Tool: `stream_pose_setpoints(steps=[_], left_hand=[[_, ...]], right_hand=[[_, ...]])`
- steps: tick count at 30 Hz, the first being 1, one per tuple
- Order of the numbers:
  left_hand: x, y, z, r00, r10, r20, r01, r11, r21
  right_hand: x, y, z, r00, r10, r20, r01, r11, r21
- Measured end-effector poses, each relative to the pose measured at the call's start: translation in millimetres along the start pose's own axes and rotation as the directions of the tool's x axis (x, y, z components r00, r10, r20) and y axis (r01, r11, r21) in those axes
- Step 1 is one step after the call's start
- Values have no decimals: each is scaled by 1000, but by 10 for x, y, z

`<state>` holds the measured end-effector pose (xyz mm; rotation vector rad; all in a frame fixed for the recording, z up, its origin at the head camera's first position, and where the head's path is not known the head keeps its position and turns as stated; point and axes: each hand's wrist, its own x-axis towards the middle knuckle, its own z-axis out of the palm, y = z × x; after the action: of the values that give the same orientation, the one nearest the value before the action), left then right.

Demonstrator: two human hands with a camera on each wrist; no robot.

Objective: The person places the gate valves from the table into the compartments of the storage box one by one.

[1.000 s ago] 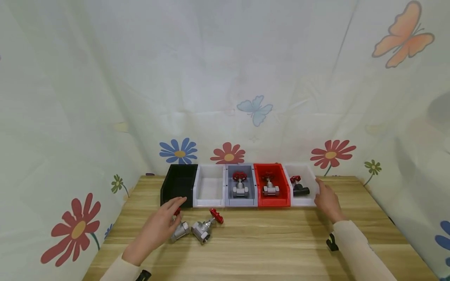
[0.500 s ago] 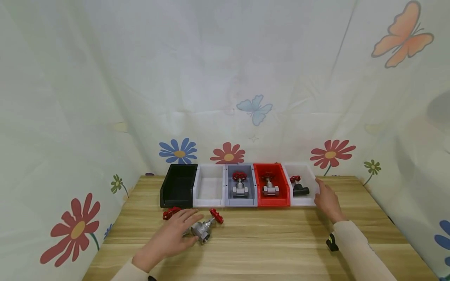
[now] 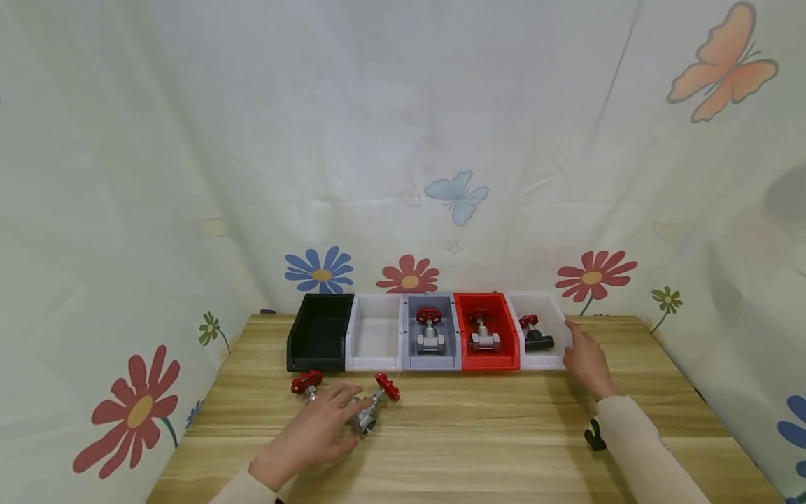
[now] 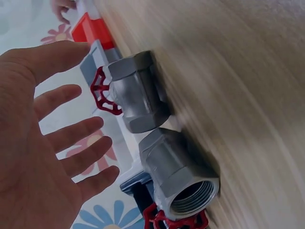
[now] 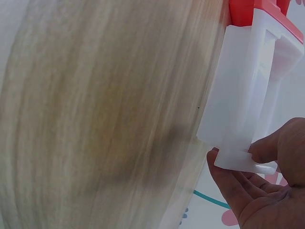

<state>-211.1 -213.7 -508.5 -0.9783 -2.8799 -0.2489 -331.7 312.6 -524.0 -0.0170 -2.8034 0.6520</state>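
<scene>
My left hand [image 3: 315, 423] hovers palm-down with spread fingers over two silver gate valves lying on the table. The right-hand valve [image 3: 364, 423] has a red handwheel [image 3: 387, 387] and is partly behind my fingers. Most of the left-hand valve is hidden in the head view, except its red handwheel [image 3: 306, 381]. In the left wrist view both valve bodies show, one upper [image 4: 136, 95] and one lower [image 4: 174, 164] with a threaded opening, apart from my fingers. My right hand [image 3: 588, 360] pinches the side wall of the rightmost white bin [image 5: 236, 105] between thumb and fingers.
A row of bins stands along the table's back: black [image 3: 321, 329], white [image 3: 378, 332], grey [image 3: 412, 357] and red [image 3: 504, 315]. Grey and red each hold a red-wheeled valve; the rightmost white one holds a black valve [image 3: 538, 341]. A flowered curtain hangs behind the wooden table [image 3: 478, 441].
My left hand has moved right, from the left-hand valve toward the right-hand one, uncovering the left valve's handwheel. My right hand stays at the white bin.
</scene>
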Motion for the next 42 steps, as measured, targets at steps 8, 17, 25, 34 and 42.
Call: stream_pose_setpoints(steps=[8, 17, 25, 34, 42], left_hand=[[28, 54, 57, 998, -36, 47, 38, 999, -36], [81, 78, 151, 999, 42, -3, -42, 999, -18], [151, 73, 218, 999, 40, 33, -39, 998, -52], [193, 78, 239, 999, -18, 33, 20, 997, -68], [211, 56, 278, 999, -14, 40, 17, 998, -67]], right_hand=[[6, 7, 6, 1000, 6, 8, -6, 1000, -4], [7, 9, 14, 1000, 17, 10, -17, 1000, 0], [-19, -15, -8, 1000, 4, 8, -4, 1000, -3], [-9, -19, -27, 1000, -7, -5, 7, 1000, -6], [-15, -26, -32, 1000, 5, 14, -5, 1000, -1]])
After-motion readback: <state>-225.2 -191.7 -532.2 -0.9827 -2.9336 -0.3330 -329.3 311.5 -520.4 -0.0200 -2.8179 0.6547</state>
